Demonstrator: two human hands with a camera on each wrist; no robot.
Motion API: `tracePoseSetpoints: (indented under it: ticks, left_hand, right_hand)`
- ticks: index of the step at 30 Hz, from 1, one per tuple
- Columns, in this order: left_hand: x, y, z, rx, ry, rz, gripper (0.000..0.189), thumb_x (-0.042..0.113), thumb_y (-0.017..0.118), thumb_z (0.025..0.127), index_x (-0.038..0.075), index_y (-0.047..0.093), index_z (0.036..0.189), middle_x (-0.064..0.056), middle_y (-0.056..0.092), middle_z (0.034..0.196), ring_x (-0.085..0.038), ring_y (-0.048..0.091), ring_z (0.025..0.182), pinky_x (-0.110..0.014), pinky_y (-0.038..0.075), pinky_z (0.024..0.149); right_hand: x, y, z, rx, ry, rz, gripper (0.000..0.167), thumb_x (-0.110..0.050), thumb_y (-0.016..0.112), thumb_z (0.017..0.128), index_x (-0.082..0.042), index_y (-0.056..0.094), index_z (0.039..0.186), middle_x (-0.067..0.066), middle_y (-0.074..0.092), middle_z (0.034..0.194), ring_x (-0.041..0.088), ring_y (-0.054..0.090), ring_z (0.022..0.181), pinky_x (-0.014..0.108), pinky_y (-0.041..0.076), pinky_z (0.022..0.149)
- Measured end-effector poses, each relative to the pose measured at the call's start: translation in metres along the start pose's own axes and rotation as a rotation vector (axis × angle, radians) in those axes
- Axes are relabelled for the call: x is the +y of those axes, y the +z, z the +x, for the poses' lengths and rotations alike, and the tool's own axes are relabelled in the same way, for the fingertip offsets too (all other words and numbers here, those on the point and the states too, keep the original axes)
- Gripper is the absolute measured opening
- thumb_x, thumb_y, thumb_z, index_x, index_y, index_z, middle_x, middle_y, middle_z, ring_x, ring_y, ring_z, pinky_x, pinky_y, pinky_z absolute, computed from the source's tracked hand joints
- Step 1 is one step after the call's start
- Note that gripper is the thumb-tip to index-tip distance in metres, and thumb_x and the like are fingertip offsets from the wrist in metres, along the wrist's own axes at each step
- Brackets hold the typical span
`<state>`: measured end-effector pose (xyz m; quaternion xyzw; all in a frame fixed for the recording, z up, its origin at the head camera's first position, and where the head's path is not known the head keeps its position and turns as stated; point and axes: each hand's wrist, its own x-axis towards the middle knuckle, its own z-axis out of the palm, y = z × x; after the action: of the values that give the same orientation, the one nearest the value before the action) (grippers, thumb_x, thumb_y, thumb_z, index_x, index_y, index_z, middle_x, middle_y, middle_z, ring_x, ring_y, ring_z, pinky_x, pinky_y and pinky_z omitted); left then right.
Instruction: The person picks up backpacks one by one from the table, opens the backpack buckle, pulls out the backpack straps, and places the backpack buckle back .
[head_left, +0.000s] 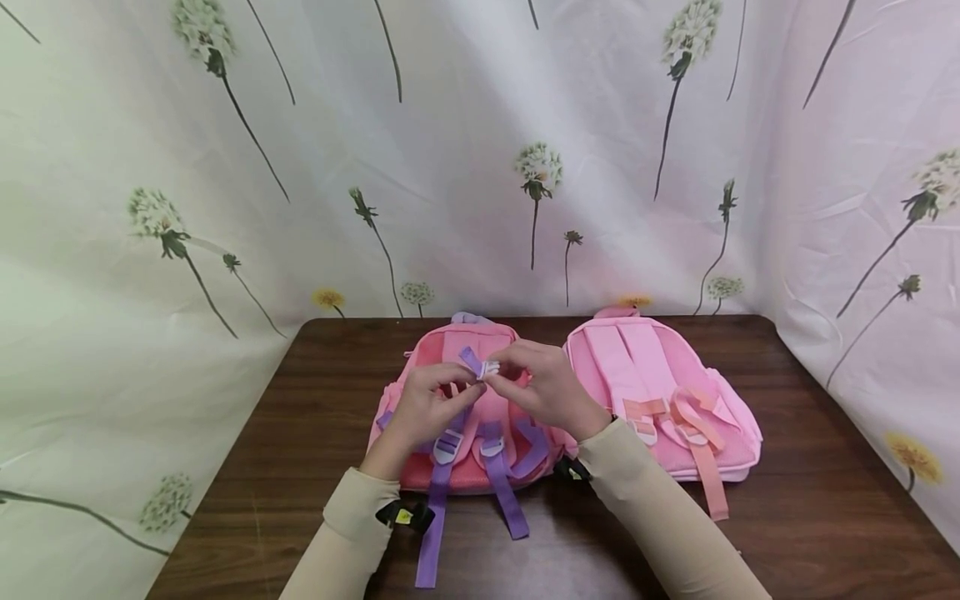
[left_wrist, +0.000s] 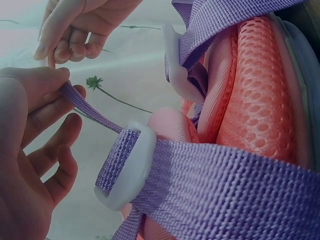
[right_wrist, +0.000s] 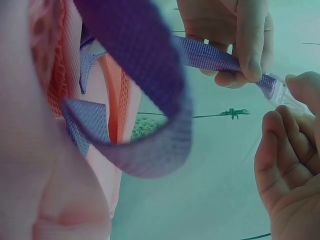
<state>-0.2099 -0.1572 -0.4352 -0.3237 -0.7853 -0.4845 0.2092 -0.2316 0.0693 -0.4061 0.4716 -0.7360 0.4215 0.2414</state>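
Note:
My left hand (head_left: 422, 406) pinches a purple webbing strap (right_wrist: 212, 54) between thumb and finger. Close beside it, my right hand (head_left: 553, 388) pinches a white plastic buckle (right_wrist: 286, 96) at that strap's end. A short purple tail (head_left: 470, 359) sticks up past the left fingertips. Both hands are raised over a pink backpack (head_left: 431, 343), which lies with its padded straps facing up. White strap adjusters (left_wrist: 135, 170) join the purple webbing to those padded straps. In the left wrist view, the fingers hide most of the buckle.
On the right lies a second, paler pink backpack (head_left: 723, 417) with orange straps (head_left: 708, 479). Two loose purple strap ends (head_left: 429, 542) hang toward the front of the dark wooden table (head_left: 262, 500). A dandelion-printed cloth (head_left: 465, 183) stands behind and at the sides.

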Motion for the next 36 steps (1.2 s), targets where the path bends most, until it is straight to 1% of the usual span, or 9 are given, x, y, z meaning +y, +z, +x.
tracePoseSetpoints:
  ticks: [5,11,16,19,21,24,28,31,36]
  left_hand:
    - [-0.001,0.0,0.0,-0.001,0.009,0.0,0.009,0.003,0.08,0.09,0.012,0.08,0.09,0.002,0.073,0.084,-0.011,0.06,0.071,-0.033,0.053,0.06]
    - [-0.004,0.001,-0.001,-0.006,0.028,-0.007,0.009,0.003,0.08,0.09,0.012,0.079,0.09,0.0,0.073,0.083,-0.011,0.061,0.072,-0.034,0.053,0.059]
    - [-0.003,0.001,0.0,-0.037,-0.018,0.033,0.004,0.011,0.081,0.091,0.012,0.078,0.093,0.003,0.073,0.085,-0.018,0.064,0.074,-0.035,0.056,0.063]
    - [-0.001,0.002,0.002,-0.031,-0.04,0.056,0.012,0.015,0.083,0.091,0.012,0.072,0.088,0.0,0.069,0.083,-0.022,0.065,0.075,-0.038,0.057,0.065]
    - [0.0,0.003,0.003,-0.013,-0.041,0.056,0.019,0.014,0.084,0.09,0.012,0.067,0.083,-0.002,0.066,0.08,-0.024,0.063,0.073,-0.04,0.057,0.064]
    - [0.001,0.004,0.004,0.002,-0.041,0.039,0.021,0.01,0.084,0.089,0.009,0.065,0.08,-0.003,0.064,0.077,-0.022,0.06,0.07,-0.038,0.056,0.062]
    - [0.003,0.004,0.005,0.002,-0.048,0.025,0.016,0.01,0.084,0.091,0.011,0.07,0.082,0.001,0.065,0.076,-0.016,0.058,0.068,-0.031,0.053,0.063]
    - [0.003,0.004,0.005,0.007,-0.036,0.021,0.014,0.01,0.084,0.091,0.014,0.072,0.083,0.004,0.065,0.075,-0.013,0.056,0.068,-0.029,0.051,0.062]
    - [0.003,0.003,0.009,0.017,0.028,0.009,0.015,0.001,0.084,0.087,0.012,0.074,0.085,0.001,0.066,0.075,-0.012,0.054,0.066,-0.031,0.049,0.058]
  right_hand:
    - [0.0,0.0,0.0,-0.008,0.012,0.006,0.014,-0.006,0.08,0.091,-0.009,0.076,0.104,-0.002,0.067,0.086,0.009,0.062,0.075,0.025,0.058,0.069]
    - [0.002,0.001,-0.004,-0.008,0.041,0.003,0.013,-0.008,0.08,0.092,-0.01,0.076,0.103,-0.003,0.067,0.086,0.006,0.061,0.075,0.023,0.057,0.069]
    - [0.003,0.002,-0.006,-0.003,0.064,0.022,0.013,-0.009,0.08,0.092,-0.011,0.076,0.104,-0.004,0.067,0.086,0.007,0.062,0.075,0.024,0.058,0.069]
    - [0.004,0.002,-0.005,0.001,0.066,0.027,0.013,-0.009,0.081,0.092,-0.011,0.075,0.103,-0.004,0.067,0.086,0.006,0.061,0.075,0.024,0.057,0.069]
    - [0.003,0.002,-0.005,0.0,0.069,0.029,0.013,-0.009,0.081,0.091,-0.011,0.075,0.103,-0.004,0.067,0.085,0.006,0.061,0.075,0.025,0.057,0.068]
    - [0.003,0.002,-0.005,0.003,0.064,0.033,0.014,-0.008,0.082,0.091,-0.01,0.075,0.103,-0.003,0.067,0.085,0.007,0.061,0.074,0.027,0.058,0.066]
    - [0.001,0.001,-0.005,0.007,0.06,0.049,0.015,-0.005,0.082,0.09,-0.009,0.076,0.103,-0.001,0.068,0.086,0.008,0.062,0.074,0.028,0.058,0.065]
    - [0.0,0.0,-0.005,0.006,0.072,0.067,0.015,-0.005,0.081,0.09,-0.009,0.076,0.104,-0.002,0.068,0.086,0.009,0.062,0.074,0.028,0.058,0.067]
    - [-0.001,-0.003,-0.004,0.009,0.087,0.082,0.014,-0.006,0.082,0.091,-0.009,0.077,0.104,-0.002,0.067,0.085,0.009,0.061,0.074,0.028,0.058,0.068]
